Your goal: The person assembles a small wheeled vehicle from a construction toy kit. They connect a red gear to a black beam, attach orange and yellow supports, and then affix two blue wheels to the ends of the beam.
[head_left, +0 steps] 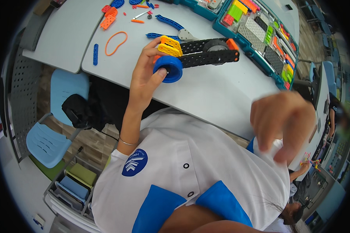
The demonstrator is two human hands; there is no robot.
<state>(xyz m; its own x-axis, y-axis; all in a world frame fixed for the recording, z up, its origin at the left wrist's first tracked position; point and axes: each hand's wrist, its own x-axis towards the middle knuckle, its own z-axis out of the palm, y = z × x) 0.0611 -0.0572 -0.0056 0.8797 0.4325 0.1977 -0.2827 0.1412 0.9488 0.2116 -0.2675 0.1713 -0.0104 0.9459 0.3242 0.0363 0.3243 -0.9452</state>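
My left hand (146, 75) is closed on a toy vehicle built of plastic parts, with the thumb pressed to the hub of its blue wheel (174, 69). Yellow perforated pieces (170, 46) sit at the held end, beside my fingers. Two black perforated beams (206, 58) run from there to the right. Between them, near the far end, is a dark grey wheel (216, 47), with an orange piece (232, 44) at the tip. My right hand (282, 123) is raised close to the camera, off the table's front edge, blurred, with its fingers bent; whether it holds anything cannot be made out.
On the white table (206, 87) lie an orange band (116, 43), a blue strip (95, 54), blue-handled pliers (182, 34) and orange pieces (109, 18). A teal case (256, 62) of coloured parts stands at the right. Light blue chairs (49, 143) are at the left; another person's hand (305, 167) is at the right.
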